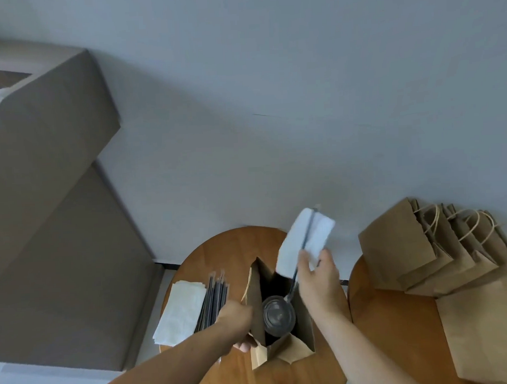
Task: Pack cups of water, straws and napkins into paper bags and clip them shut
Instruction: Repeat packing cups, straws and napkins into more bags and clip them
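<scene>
A stack of white napkins (179, 311) and a bundle of dark straws (213, 298) are lying side by side at the left of a round wooden table (220, 251). A person's left hand (237, 317) is curling its grip round the left rim of an open paper bag (306, 323), holding the mouth wide. Inside, 1 lidded clear cup (279, 315) is standing upright on the bag's floor.

Just above and right of the mouth, the right hand (318, 279) is pinching a folded napkin (295, 248) and a straw (308, 233) together, its grip closed on both. The straw's long axis is slanting from up near the wall (271, 104) down toward the person. Its lower end is reaching into the mouth close to the cup's lid, though whether it is touching is unclear. The opening is lying below and just left of the right grip, so that hand, the nearer of the 2, appears set to lower the pair beside the cup.

Further right, a 2nd table (397, 330) is carrying a leaning row of flat handled bags (408, 243). A grey-brown block (58, 200) is filling the room's left side.
</scene>
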Demonstrator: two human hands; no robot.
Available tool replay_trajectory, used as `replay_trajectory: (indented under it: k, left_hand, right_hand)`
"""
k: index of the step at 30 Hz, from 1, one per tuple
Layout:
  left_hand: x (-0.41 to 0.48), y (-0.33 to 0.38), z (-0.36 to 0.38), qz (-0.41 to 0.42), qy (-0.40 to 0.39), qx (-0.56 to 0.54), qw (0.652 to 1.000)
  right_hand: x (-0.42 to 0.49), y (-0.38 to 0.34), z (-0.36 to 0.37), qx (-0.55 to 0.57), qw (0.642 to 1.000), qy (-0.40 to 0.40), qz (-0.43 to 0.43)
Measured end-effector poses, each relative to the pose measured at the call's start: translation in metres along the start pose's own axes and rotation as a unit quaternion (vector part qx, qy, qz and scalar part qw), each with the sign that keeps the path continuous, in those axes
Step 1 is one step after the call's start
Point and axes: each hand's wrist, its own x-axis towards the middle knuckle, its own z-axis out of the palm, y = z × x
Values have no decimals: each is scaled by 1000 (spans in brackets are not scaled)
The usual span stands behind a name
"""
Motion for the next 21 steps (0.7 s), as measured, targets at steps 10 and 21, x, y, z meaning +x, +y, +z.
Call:
replay_trajectory:
  k: [10, 21]
  left_hand:
    - [0, -4, 4, 35, -13, -12, 999]
    - [3, -18, -1, 16, -1, -9, 1000]
  right_hand:
    - [-23, 72, 18, -215, 885, -404, 83]
    - [9, 92, 65, -364, 801, -457, 134]
